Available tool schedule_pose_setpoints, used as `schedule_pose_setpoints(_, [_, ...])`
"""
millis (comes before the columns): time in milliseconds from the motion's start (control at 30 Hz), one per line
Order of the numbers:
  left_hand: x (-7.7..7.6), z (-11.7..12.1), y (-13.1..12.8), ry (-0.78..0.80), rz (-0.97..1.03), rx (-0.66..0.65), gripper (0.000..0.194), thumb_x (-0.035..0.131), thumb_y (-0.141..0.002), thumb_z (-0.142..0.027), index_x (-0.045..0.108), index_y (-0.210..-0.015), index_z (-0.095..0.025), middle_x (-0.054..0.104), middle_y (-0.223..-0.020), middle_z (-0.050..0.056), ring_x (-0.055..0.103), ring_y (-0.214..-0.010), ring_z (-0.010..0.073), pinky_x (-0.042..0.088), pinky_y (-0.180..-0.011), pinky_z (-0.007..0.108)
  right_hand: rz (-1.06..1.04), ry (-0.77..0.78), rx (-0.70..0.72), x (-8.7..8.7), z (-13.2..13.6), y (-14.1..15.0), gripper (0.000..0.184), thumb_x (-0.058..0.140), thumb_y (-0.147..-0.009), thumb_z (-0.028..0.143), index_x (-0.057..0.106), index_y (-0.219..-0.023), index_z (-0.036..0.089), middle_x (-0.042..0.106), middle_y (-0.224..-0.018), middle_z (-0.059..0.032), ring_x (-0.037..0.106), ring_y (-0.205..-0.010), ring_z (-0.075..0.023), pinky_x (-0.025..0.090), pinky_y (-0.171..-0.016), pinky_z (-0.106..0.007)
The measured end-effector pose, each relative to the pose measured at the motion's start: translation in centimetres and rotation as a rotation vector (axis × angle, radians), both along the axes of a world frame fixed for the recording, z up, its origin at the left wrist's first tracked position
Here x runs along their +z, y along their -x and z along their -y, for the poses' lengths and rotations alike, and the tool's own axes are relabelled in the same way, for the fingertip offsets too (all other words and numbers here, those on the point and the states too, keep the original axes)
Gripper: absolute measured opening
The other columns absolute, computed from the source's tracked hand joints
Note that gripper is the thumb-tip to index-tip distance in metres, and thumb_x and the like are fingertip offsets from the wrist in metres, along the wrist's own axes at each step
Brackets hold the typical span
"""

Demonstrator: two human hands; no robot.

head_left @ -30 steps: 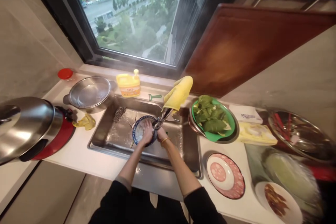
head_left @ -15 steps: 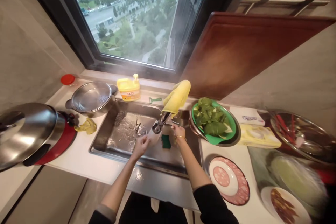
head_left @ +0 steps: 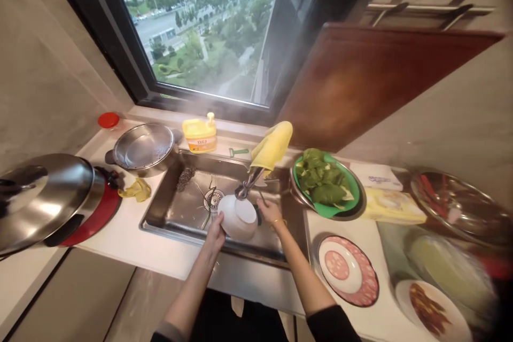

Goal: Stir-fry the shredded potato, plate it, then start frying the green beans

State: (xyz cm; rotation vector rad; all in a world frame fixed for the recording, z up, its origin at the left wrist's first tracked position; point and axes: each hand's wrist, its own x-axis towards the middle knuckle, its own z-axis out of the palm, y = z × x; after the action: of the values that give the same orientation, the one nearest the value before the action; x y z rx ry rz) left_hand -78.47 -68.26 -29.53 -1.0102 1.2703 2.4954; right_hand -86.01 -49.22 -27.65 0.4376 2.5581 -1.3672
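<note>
My left hand grips a white bowl by its side. The bowl is tilted over the sink under the faucet, its base turned up toward me. A yellow cloth drapes over the faucet. My right hand, just right of the bowl, has its fingers closed on a thin utensil whose kind I cannot make out. Behind the bowl, a green sponge is mostly hidden. The metal sink holds a steel-wool scrubber at its back left and green scraps by the drain.
Left of the sink stand a steel steamer pot, a large lidded pan and a yellow cloth. Behind are a yellow detergent bottle and green peeler. To the right are leafy greens and pink-rimmed plates.
The white bowl has tipped over so its base faces up, with my left hand on its side. Water on the sink's left floor has drained away. My right hand has moved slightly downward.
</note>
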Motion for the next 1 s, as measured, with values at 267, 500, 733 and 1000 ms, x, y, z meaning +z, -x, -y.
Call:
schedule_pose_setpoints(267, [3.0,-4.4,-1.6,0.145,-0.106,-0.231,0.048,0.063,-0.068,-0.054,0.069,-0.092,-0.014,0.070,-0.087,0.010,0.063,-0.083,0.0240,0.046,-0.081,0.037,0.010,-0.026,-0.023,3.7,-0.1,-7.7,0.040,0.054,-0.073,0.051,0.069,-0.092,0.020,0.071,-0.081,-0.0072,0.065,-0.079,-0.0231,0.046,-0.068,-0.029])
schedule_pose_setpoints(500, [7.0,-9.2,-5.1,0.998,-0.596,-0.809,0.022,0.053,-0.082,-0.027,0.072,-0.094,-0.027,0.070,-0.078,0.006,0.056,-0.091,0.0243,0.027,-0.095,0.050,0.045,0.192,-0.289,3.9,-2.4,-10.7,0.032,0.058,-0.067,0.045,0.061,-0.084,0.018,0.062,-0.055,0.0004,0.058,-0.050,-0.0171,0.045,-0.050,-0.026])
schedule_pose_setpoints(733, [5.9,-8.8,-2.0,1.302,-0.526,-0.786,0.064,0.061,-0.074,-0.040,0.045,-0.132,-0.016,0.044,-0.138,0.019,0.037,-0.126,0.0339,0.017,-0.103,0.054,-0.287,-0.141,-0.307,5.2,-6.5,-12.6,0.049,0.044,-0.070,0.020,0.056,-0.118,0.017,0.066,-0.106,-0.0084,0.062,-0.093,-0.0222,0.048,-0.084,-0.035])
schedule_pose_setpoints(1000, [6.5,-9.3,5.0,0.870,-0.657,-0.644,0.013,0.061,-0.069,-0.019,0.070,-0.078,-0.021,0.068,-0.091,0.008,0.057,-0.096,0.0257,0.037,-0.093,0.038,-0.675,-0.537,0.169,8.8,-10.4,-14.7,0.071,0.040,-0.064,0.005,0.044,-0.133,0.018,0.051,-0.133,-0.0067,0.051,-0.117,-0.0211,0.047,-0.092,-0.034])
